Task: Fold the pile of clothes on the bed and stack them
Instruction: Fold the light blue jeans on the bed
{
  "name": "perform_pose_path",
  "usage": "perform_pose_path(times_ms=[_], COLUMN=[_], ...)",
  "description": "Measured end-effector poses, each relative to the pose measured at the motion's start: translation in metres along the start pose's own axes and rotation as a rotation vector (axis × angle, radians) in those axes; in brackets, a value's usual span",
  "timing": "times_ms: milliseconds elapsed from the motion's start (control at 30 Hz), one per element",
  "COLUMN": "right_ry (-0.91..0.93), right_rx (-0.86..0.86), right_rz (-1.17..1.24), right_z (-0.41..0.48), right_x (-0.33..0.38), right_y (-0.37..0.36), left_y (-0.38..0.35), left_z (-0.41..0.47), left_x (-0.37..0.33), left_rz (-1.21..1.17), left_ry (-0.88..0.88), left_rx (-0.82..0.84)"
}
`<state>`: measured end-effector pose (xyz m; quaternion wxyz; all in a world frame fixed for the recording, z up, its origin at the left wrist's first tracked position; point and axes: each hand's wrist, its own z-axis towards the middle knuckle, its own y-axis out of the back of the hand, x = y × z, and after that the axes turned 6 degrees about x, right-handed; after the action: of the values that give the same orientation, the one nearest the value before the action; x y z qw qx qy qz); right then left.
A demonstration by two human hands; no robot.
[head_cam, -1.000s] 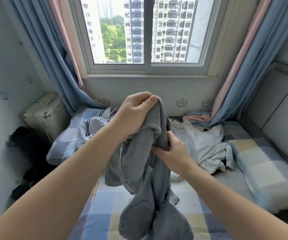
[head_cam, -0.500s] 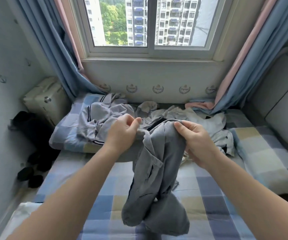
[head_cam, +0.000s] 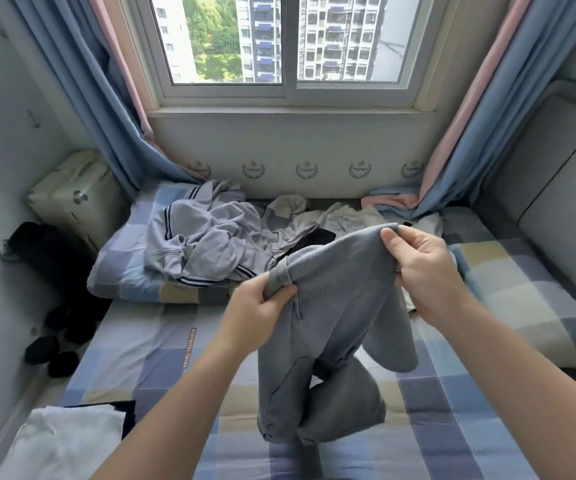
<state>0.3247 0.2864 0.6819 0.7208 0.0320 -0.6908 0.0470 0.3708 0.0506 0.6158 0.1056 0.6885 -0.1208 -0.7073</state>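
Two hands (head_cam: 262, 308) (head_cam: 428, 271) gripping grey garment (head_cam: 335, 292), hanging between

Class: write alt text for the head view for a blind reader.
A left hand and right hand hold a grey garment above a checked bed; unfolded clothes lie heaped by the window.

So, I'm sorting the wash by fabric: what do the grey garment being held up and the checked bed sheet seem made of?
The grey garment looks like a soft, matte knit, perhaps cotton jersey or fleece: fine knit texture, limp drape. The checked sheet looks like smooth matte woven cotton: it lies flat with printed squares. Exact fibres cannot be told.
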Motion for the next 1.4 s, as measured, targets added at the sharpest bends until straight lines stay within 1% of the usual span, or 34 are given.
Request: perform_pose_path(times_ms=[67, 133, 167, 233, 300, 367, 467, 500, 533, 567, 600, 667, 700, 767, 833, 867, 933, 1000, 1067, 1100, 1200, 1333, 1400], right_ry=[-0.059, -0.13, -0.143, -0.089, 0.016, 0.04, -0.105, -0.163, -0.201, -0.211, -0.197, -0.14, -0.111, -0.067, -0.063, -0.087, -0.137, -0.116, -0.032, 0.006, 0.058, 0.063, 0.053], right_rx=[-0.051, -0.125, -0.166, -0.193, -0.144, -0.001, 0.35, 0.412, 0.422, 0.387, 0.331, 0.238, 0.226, 0.257, 0.276, 0.255, 0.144, 0.061, 0.071, 0.091, 0.126, 0.104, 0.084], right_rz=[-0.064, -0.078, -0.089, -0.21, -0.423, -0.502, -0.434, -0.375, -0.309, -0.262, -0.24, -0.275, -0.303, -0.319, -0.304, -0.26, -0.09, 0.024, 0.02, -0.001, 0.011, 0.153, 0.202], right_z=[0.004, 0.008, 0.008, 0.003, -0.012, -0.028, -0.059, -0.067, -0.071, -0.071, -0.067, -0.053, -0.045, -0.037, -0.033, -0.032, -0.025, -0.015, -0.009, -0.008, -0.013, -0.017, -0.017], right_x=[-0.008, -0.019, -0.024, -0.032, -0.035, -0.04, -0.056, -0.06, -0.064, -0.067, -0.07, -0.069, -0.068, -0.067, -0.066, -0.061, -0.051, -0.04, -0.026, -0.022, -0.012, -0.001, 0.002], right_y=[0.012, 0.019, 0.019, 0.015, 0.007, -0.004, -0.034, -0.047, -0.058, -0.066, -0.071, -0.069, -0.065, -0.058, -0.051, -0.046, -0.037, -0.026, -0.018, -0.016, -0.005, 0.009, 0.017], left_y=[0.008, 0.008, 0.005, 0.001, -0.001, -0.001, -0.001, -0.002, -0.002, -0.002, -0.002, 0.0, 0.001, 0.005, 0.009, 0.01, 0.01, 0.003, -0.016, -0.029, -0.065, -0.091, -0.096], left_z=[0.002, 0.004, 0.004, 0.007, 0.009, 0.01, 0.012, 0.012, 0.013, 0.012, 0.012, 0.013, 0.013, 0.015, 0.017, 0.018, 0.018, 0.012, 0.001, -0.004, -0.015, -0.015, -0.013], left_x=[-0.003, -0.009, -0.013, -0.019, -0.027, -0.036, -0.055, -0.062, -0.067, -0.073, -0.079, -0.085, -0.087, -0.087, -0.08, -0.074, -0.059, -0.043, -0.024, -0.014, 0.017, 0.033, 0.033], left_rz=[-0.072, -0.098, -0.103, -0.162, -0.249, -0.321, -0.432, -0.47, -0.503, -0.53, -0.547, -0.592, -0.622, -0.694, -0.731, -0.723, -0.634, -0.451, -0.291, -0.246, -0.185, -0.082, 0.036], left_ry=[0.024, 0.044, 0.045, 0.043, 0.038, 0.027, 0.01, 0.008, 0.015, 0.026, 0.035, 0.029, 0.02, 0.017, 0.038, 0.051, 0.12, 0.243, 0.317, 0.326, 0.289, 0.243, 0.176], left_rx=[-0.029, -0.046, -0.05, -0.061, -0.092, -0.107, -0.127, -0.117, -0.099, -0.08, -0.067, -0.068, -0.079, -0.1, -0.097, -0.078, 0.003, 0.107, 0.23, 0.283, 0.398, 0.409, 0.339])
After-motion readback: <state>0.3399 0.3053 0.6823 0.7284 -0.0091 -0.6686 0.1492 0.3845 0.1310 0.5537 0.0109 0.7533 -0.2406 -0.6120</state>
